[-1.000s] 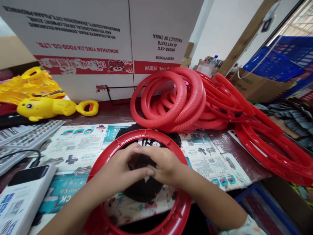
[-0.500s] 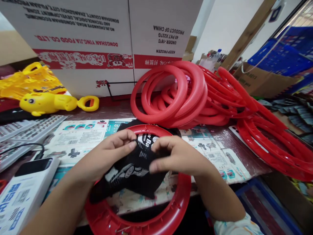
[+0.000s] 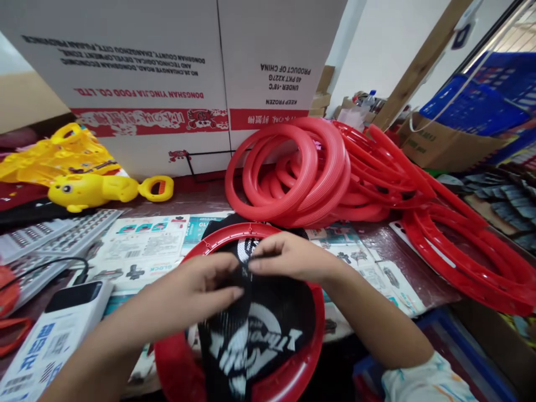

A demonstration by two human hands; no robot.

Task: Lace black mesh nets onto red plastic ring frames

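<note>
A piece of black printed fabric (image 3: 268, 312) with white lettering is draped over a red plastic ring (image 3: 319, 329), its lower end hanging across the near rim. My left hand (image 3: 201, 285) is at the fabric's left side, its thumb and fingers apart and slightly blurred. At the upper middle of the fabric, my right hand (image 3: 285, 257) has its fingers drawn together on the cloth. The ring's far rim shows beyond my hands, with more black fabric behind it.
Several red rings (image 3: 293, 173) are piled against a white carton (image 3: 159, 56). More red ring parts (image 3: 469, 251) lie at the right. On the left are a yellow toy (image 3: 92, 190), parts trays (image 3: 58, 240) and a white power bank (image 3: 79, 296) on a box.
The black fabric has been spread out and now hangs lower over the ring, its print facing up. My left hand's fingers have parted; my right hand has shifted slightly left.
</note>
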